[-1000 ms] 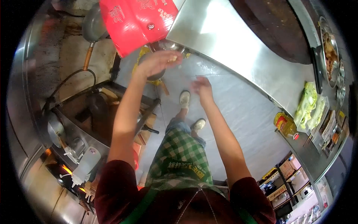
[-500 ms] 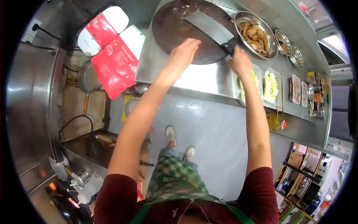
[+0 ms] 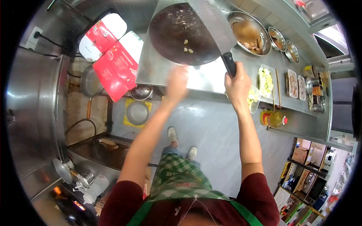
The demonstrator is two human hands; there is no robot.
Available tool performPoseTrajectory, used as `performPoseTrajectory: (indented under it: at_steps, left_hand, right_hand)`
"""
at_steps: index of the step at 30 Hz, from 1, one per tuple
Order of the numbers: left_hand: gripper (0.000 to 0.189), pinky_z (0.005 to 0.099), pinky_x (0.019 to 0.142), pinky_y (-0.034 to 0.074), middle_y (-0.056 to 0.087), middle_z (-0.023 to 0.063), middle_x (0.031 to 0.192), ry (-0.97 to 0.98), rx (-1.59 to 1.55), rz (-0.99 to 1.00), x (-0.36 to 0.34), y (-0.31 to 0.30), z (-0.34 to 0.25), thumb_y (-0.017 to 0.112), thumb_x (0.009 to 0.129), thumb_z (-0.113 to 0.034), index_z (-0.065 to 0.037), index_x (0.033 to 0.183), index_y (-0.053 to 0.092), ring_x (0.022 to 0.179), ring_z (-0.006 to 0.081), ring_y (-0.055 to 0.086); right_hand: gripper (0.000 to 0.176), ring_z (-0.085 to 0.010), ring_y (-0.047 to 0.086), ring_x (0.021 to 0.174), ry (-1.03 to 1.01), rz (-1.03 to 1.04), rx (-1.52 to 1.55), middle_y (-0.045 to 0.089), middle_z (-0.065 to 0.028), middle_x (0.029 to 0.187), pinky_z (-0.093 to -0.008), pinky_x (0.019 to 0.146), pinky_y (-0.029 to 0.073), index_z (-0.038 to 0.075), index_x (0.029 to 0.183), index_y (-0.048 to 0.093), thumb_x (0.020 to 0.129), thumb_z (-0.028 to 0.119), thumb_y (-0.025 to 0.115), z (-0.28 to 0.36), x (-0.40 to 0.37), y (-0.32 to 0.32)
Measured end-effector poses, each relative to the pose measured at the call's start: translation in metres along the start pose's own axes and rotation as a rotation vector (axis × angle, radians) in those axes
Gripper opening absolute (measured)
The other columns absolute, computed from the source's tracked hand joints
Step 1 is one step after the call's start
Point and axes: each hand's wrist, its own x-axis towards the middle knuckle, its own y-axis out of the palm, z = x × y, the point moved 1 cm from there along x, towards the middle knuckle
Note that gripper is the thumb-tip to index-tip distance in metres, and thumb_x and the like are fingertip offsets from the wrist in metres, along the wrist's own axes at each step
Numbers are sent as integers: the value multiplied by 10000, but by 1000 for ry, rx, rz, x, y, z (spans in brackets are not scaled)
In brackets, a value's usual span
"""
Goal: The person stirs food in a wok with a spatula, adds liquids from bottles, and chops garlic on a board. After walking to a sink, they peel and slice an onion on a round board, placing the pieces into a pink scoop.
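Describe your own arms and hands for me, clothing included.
Each grip is a bare hand: the right hand shows no glove or ring, while the left hand is too blurred for fine detail. Both forearms are uncovered, with no watch visible. Plain dark maroon fabric sleeves cover the upper arms, with no marking visible on them.

Smooth grey floor (image 3: pixel 211 139). Long brushed stainless-steel desk (image 3: pixel 154 73), white glare on its top. Pale tiled wall (image 3: pixel 247 5) behind it. Dull grey metal panelling (image 3: pixel 34 94) at left; white wall socket (image 3: pixel 34 35) with black plug. Bright window (image 3: pixel 335 35) at upper right. Dark-framed open shelving unit (image 3: pixel 303 169), lower right, holding boxes.
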Motion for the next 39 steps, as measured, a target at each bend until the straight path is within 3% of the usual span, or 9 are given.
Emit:
performPoseTrajectory:
  at_steps: [1,3,12,16,21,25,28,30,39]
  left_hand:
    - [514,359,777,461,538,142,999,-215,-60,303,-17,12,-43,688,741,-345,-58,1130,512,898,262,549]
    - [664,396,801,461,420,144,1196,248,313,459,-41,58,-58,746,622,-424,-163,1185,512,1027,299,503]
    - [422,382,689,473,499,100,948,129,273,213,2,138,-50,682,719,-259,-87,1060,502,888,270,546]
    - [196,373,661,464,571,121,851,-88,-62,175,1,93,-39,589,807,-178,-33,933,549,798,299,581]
    - [236,270,593,418,548,24,682,-626,-368,-36,-64,0,-2,474,898,-216,-16,811,564,622,111,499]
    - [238,239,623,429,566,36,747,-600,-377,-202,-23,-38,10,457,912,-227,-22,871,571,661,103,516]
    - [258,251,689,448,577,75,836,-463,-518,-353,31,-36,7,438,924,-230,0,952,553,743,123,548]
    - [286,269,747,458,588,114,920,-411,-610,-371,60,-36,6,422,932,-227,19,1023,535,822,154,578]
    - [575,494,1028,232,352,296,1307,-20,463,-10,86,23,3,378,917,-339,113,1268,331,1231,406,325]
  right_hand:
    - [249,-407,567,660,54,35,24,576,-211,687,-467,595,434,29,922,497,686,48,573,-5,-1,2]
    - [236,-401,575,665,153,92,75,584,-212,679,-465,601,429,20,916,508,689,52,562,-9,-1,-4]
    - [240,-366,586,659,120,33,-75,578,-175,680,-408,581,446,47,919,538,688,42,604,-20,-9,-29]
    - [309,-364,589,691,36,-74,-49,580,-174,812,-414,584,463,33,949,510,664,37,629,4,-8,-2]
    - [95,-366,619,675,89,519,-328,590,-223,722,-454,594,497,40,880,455,791,58,483,-19,-57,83]
    - [135,-356,622,692,78,600,-277,606,-232,717,-428,628,495,29,893,473,764,64,496,-12,-35,77]
    - [289,-378,596,603,3,499,-35,583,-264,715,-465,577,459,-26,981,497,712,76,530,-13,-15,51]
    - [361,-177,485,426,320,573,411,533,-78,626,-288,426,397,-27,1025,502,721,129,615,-12,3,19]
    - [238,-97,371,351,897,695,1422,460,-26,587,-234,322,297,12,1047,489,848,142,507,-73,-37,5]
